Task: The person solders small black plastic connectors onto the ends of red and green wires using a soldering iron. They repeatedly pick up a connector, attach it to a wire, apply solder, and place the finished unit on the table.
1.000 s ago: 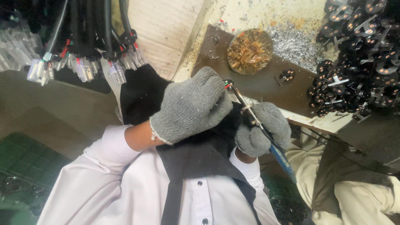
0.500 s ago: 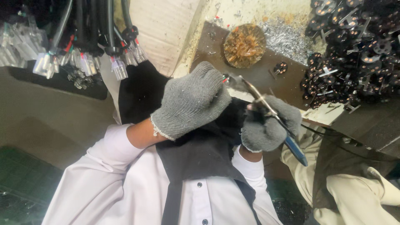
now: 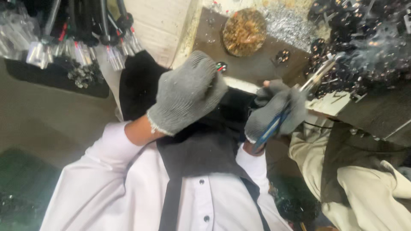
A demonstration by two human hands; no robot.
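Pliers (image 3: 280, 117) with blue handles sit clamped in the gloved right hand (image 3: 276, 112) at frame centre; the gloved left hand (image 3: 186, 92) is fisted around a small part (image 3: 221, 66), beside a round dish (image 3: 245, 32) of brown bits on the table (image 3: 257, 68).

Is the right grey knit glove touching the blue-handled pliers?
Touching: the head view shows the right hand wrapped around the blue-handled pliers.

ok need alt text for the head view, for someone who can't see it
Seen from above, a person in a white shirt and dark apron works in grey knit gloves: the left hand is closed around a small part, and the right hand grips blue-handled pliers. Beyond them a brown bench holds a round wire brush, metal shavings and piled black parts.
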